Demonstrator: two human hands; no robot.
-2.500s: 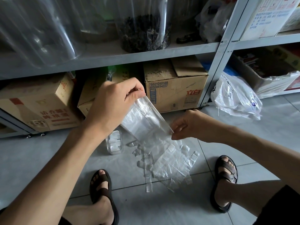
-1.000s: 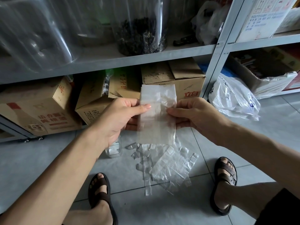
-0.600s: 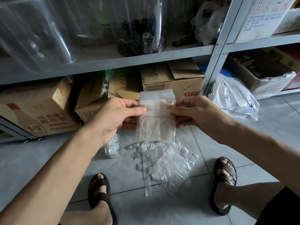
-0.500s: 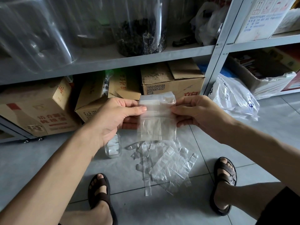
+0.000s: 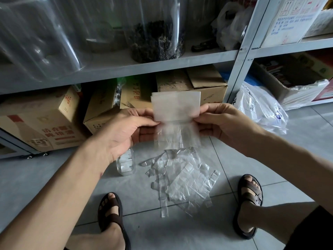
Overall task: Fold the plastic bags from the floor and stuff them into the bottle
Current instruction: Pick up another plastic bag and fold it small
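Note:
A clear plastic bag (image 5: 175, 112), folded into a flat upright strip, is held in the air in front of the lower shelf. My left hand (image 5: 126, 130) pinches its left edge and my right hand (image 5: 221, 123) pinches its right edge, both at mid-height. Its upper part looks doubled and cloudy; the lower part hangs thin and see-through. Below it, a loose heap of clear plastic bags (image 5: 183, 179) lies on the grey tiles. A small clear bottle (image 5: 125, 164) stands on the floor left of the heap, partly hidden by my left wrist.
A grey metal shelf (image 5: 126, 67) faces me, with cardboard boxes (image 5: 43, 121) under it and clear jars on it. A white plastic sack (image 5: 261, 109) rests at the shelf post on the right. My sandalled feet (image 5: 111, 210) flank the heap.
The bag went from a slanted stretch between my hands to an upright strip. In the last half second its top has been folded, so the held piece looks shorter and thicker.

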